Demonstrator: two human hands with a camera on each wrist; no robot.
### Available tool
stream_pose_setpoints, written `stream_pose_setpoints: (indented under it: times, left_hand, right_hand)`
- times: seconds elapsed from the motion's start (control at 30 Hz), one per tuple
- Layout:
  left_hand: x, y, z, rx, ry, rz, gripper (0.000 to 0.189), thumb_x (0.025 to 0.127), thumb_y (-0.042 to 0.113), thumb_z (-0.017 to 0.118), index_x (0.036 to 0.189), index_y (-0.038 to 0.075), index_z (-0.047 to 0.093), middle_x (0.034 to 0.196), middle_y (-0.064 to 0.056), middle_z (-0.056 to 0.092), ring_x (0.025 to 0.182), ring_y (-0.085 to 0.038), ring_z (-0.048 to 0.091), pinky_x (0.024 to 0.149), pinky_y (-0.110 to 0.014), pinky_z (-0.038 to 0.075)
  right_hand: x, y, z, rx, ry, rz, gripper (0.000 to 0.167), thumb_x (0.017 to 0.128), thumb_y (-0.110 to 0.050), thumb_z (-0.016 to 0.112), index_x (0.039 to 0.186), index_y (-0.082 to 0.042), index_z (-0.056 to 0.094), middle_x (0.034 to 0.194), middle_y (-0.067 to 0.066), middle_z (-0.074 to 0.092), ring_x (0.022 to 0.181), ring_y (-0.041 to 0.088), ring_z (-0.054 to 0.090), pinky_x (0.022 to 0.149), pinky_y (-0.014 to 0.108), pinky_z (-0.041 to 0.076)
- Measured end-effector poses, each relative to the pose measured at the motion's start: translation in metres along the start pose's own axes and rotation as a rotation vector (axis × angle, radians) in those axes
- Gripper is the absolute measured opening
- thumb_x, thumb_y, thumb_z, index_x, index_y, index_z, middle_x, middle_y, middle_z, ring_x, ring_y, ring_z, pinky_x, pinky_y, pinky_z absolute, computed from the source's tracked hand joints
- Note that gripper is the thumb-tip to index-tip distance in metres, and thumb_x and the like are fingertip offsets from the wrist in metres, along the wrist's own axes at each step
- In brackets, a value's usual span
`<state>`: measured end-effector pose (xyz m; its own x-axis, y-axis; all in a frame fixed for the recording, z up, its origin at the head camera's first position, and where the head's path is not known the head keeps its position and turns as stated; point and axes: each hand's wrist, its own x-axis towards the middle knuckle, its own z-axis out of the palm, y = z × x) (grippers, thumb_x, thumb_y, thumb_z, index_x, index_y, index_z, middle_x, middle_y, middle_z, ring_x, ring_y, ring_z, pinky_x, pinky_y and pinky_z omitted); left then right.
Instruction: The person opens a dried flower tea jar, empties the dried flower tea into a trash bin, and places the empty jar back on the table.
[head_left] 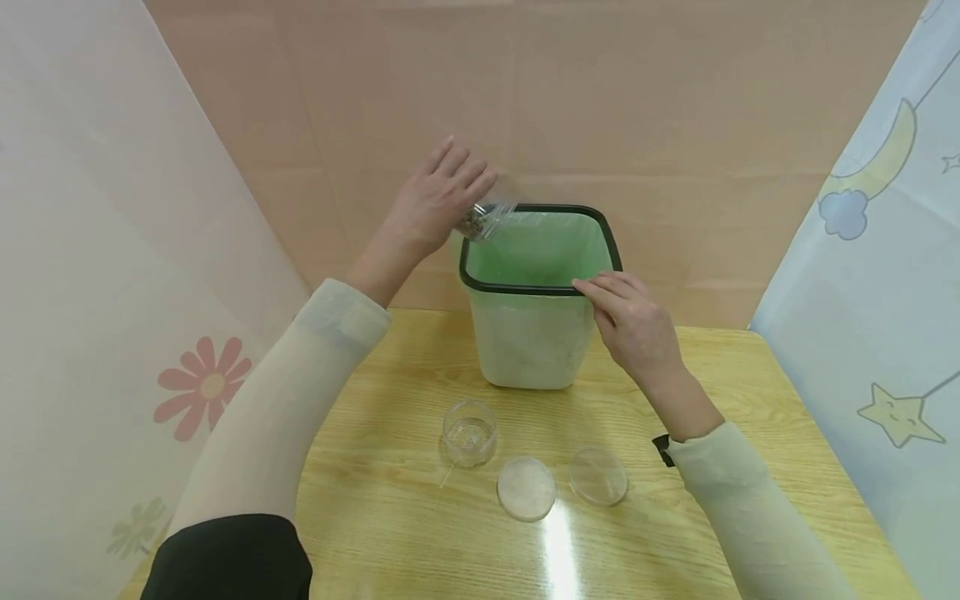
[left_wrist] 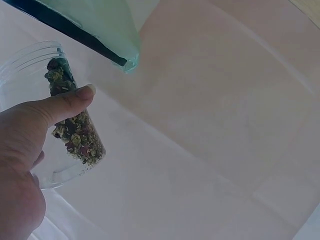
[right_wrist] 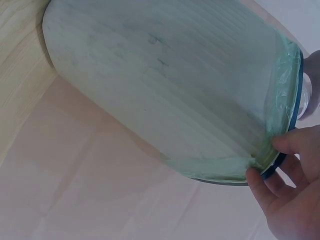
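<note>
My left hand (head_left: 437, 204) grips a clear jar (head_left: 501, 218) tipped on its side at the left rim of a trash bin (head_left: 532, 342). In the left wrist view the thumb lies across the jar, and dried flowers and leaves (left_wrist: 75, 132) sit gathered along its lower wall. The bin stands upright, lined with a green bag (head_left: 543, 250) under a black rim ring (head_left: 536, 291). At the near right corner, my right hand (head_left: 637, 321) holds the rim, with thumb and fingers on either side of it in the right wrist view.
Nearer me on the wooden table (head_left: 390, 533) stand a small clear cup (head_left: 470, 433) with a thin stick (head_left: 447, 475) beside it, a whitish round lid (head_left: 527, 489) and a clear round lid (head_left: 598, 477). Behind the bin rises a pinkish backdrop (head_left: 375, 92), with patterned side panels left and right.
</note>
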<state>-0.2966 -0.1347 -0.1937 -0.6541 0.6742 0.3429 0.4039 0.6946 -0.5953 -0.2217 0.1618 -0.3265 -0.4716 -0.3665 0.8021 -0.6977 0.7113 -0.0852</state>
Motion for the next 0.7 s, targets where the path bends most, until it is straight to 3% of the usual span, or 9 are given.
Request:
stream_pose_setpoints:
  times: [0.3,0.7]
  left_hand:
    - [0.001,-0.0018,-0.0013,-0.002,0.022,0.009,0.076,0.08,-0.012,0.071,0.146,0.011,0.042,0.146,-0.01,0.046,0.141,-0.033,0.035,0.126,-0.044,0.011]
    - [0.0025,-0.0031,-0.0018,0.042,-0.012,0.039,0.075,0.086,-0.013,0.066,0.151,0.011,0.038,0.153,-0.011,0.042,0.146,-0.035,0.032,0.126,-0.045,0.011]
  right_hand:
    - [0.0017,-0.0014,-0.0019,-0.004,0.002,-0.007,0.036,0.087,0.015,0.067,0.116,-0.005,0.076,0.107,0.016,0.075,0.108,0.035,0.065,0.09,0.049,0.056]
    - [0.0015,-0.0009,-0.0007,-0.015,0.006,-0.014,0.036,0.089,0.014,0.064,0.118,-0.005,0.075,0.108,0.016,0.075,0.108,0.035,0.065,0.089,0.049,0.057]
